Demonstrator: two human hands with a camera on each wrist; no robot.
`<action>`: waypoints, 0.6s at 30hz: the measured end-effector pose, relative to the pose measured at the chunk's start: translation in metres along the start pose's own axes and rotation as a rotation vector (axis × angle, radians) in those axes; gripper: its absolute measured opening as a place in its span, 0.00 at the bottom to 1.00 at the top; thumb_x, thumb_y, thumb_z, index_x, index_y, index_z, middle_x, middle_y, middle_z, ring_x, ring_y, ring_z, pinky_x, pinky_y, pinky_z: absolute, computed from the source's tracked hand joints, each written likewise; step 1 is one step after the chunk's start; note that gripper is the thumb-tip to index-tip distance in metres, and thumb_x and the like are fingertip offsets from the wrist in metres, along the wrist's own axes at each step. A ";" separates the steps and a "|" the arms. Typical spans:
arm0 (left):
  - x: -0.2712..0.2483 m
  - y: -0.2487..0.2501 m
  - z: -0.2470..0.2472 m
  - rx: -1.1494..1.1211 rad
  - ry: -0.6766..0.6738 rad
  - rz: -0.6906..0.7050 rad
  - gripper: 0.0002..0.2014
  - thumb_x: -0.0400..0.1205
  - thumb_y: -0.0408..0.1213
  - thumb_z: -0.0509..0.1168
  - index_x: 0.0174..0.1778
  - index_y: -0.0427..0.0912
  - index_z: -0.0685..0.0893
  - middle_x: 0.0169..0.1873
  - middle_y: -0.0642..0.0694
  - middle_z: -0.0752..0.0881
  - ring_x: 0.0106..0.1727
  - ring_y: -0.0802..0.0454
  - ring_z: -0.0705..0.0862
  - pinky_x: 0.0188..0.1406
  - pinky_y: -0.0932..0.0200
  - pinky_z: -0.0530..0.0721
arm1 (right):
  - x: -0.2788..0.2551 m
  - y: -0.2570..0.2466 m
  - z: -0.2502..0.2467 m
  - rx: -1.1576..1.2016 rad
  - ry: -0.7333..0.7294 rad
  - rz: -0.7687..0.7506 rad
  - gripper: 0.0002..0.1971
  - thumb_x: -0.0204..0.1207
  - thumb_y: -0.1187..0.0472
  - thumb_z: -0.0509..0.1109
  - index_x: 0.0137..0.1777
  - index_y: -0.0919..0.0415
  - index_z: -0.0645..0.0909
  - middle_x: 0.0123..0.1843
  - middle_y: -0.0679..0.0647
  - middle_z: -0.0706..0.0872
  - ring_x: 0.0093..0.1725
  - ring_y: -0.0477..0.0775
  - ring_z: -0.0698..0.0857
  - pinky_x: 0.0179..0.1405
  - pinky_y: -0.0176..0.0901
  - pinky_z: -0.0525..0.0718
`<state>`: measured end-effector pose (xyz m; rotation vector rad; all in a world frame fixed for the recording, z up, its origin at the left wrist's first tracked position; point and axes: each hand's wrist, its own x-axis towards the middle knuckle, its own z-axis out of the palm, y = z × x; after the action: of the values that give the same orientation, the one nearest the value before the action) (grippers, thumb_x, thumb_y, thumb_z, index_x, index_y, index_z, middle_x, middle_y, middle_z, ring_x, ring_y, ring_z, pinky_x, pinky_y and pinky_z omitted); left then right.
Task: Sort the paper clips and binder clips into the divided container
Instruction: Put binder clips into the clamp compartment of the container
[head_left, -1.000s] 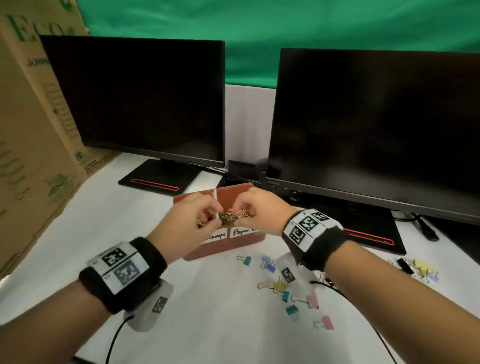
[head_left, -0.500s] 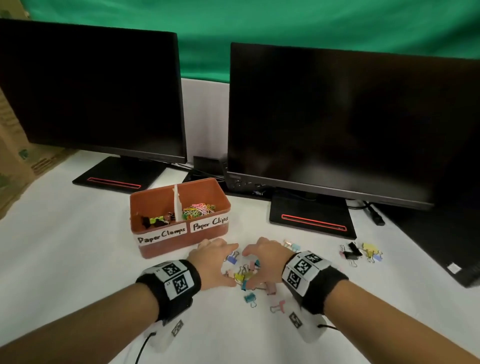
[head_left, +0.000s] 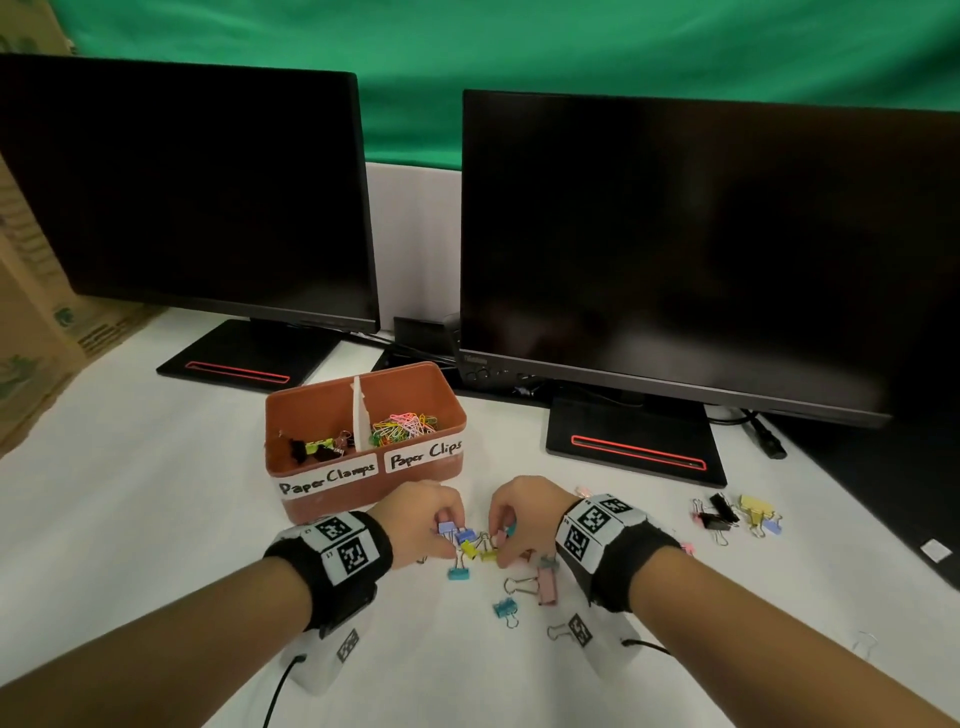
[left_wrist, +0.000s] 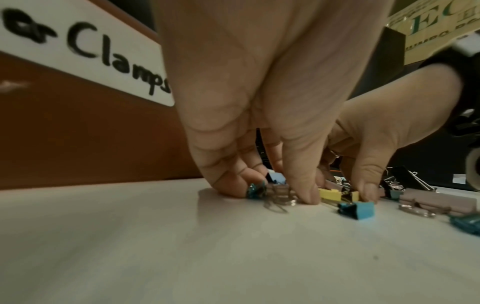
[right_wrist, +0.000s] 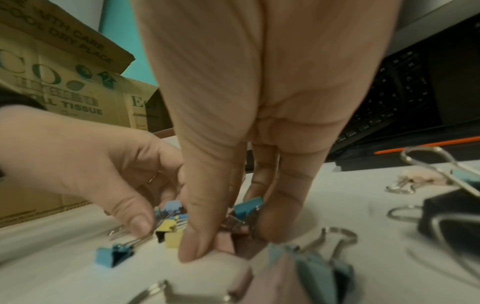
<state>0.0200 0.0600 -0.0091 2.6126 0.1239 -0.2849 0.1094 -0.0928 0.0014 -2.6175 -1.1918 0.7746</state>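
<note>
The red-brown divided container (head_left: 400, 370) stands just beyond my hands, with black and yellow binder clips (head_left: 317, 449) in its left "Paper Clamps" half and colourful paper clips (head_left: 405, 426) in its right "Paper Clips" half. Both hands are down on a loose pile of binder clips (head_left: 483, 545) on the white table. My left hand (head_left: 447, 530) pinches small blue and teal clips (left_wrist: 253, 190) against the table. My right hand (head_left: 501, 535) pinches a teal clip (right_wrist: 248, 205) and a pink one (right_wrist: 226, 240). Teal (head_left: 459, 573), pink (head_left: 546, 584) and blue (head_left: 505, 608) clips lie nearer me.
Two dark monitors (head_left: 187, 197) (head_left: 701, 249) on stands fill the back of the table. A cardboard box (head_left: 31, 332) stands at the far left. A second cluster of black, yellow and pink binder clips (head_left: 737, 514) lies to the right, near a black keyboard (right_wrist: 389, 92).
Both hands came back from over the container, where they held a bunch of paper clips, down to the binder clip pile. Their fingers have since closed on clips.
</note>
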 end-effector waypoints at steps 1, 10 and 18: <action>-0.001 0.000 -0.001 -0.003 0.000 -0.003 0.14 0.72 0.37 0.75 0.53 0.44 0.85 0.47 0.49 0.80 0.49 0.50 0.84 0.43 0.63 0.84 | 0.001 0.001 -0.001 0.015 -0.009 0.008 0.17 0.64 0.58 0.82 0.53 0.60 0.86 0.48 0.52 0.84 0.47 0.49 0.80 0.43 0.36 0.78; 0.000 -0.004 -0.002 -0.057 0.027 -0.047 0.12 0.73 0.36 0.74 0.51 0.45 0.83 0.40 0.52 0.81 0.38 0.58 0.79 0.34 0.70 0.79 | 0.005 0.006 -0.005 0.063 -0.062 0.022 0.17 0.64 0.57 0.82 0.53 0.57 0.86 0.45 0.47 0.81 0.46 0.49 0.82 0.37 0.32 0.76; -0.001 -0.002 -0.003 -0.076 0.080 -0.059 0.08 0.76 0.35 0.72 0.50 0.44 0.84 0.30 0.57 0.76 0.36 0.58 0.79 0.45 0.63 0.86 | -0.001 0.006 -0.009 0.038 -0.032 -0.029 0.14 0.66 0.60 0.80 0.51 0.60 0.87 0.33 0.39 0.78 0.42 0.47 0.79 0.35 0.29 0.74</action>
<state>0.0188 0.0635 -0.0069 2.5484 0.2352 -0.1925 0.1178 -0.0968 0.0074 -2.5608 -1.2090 0.8279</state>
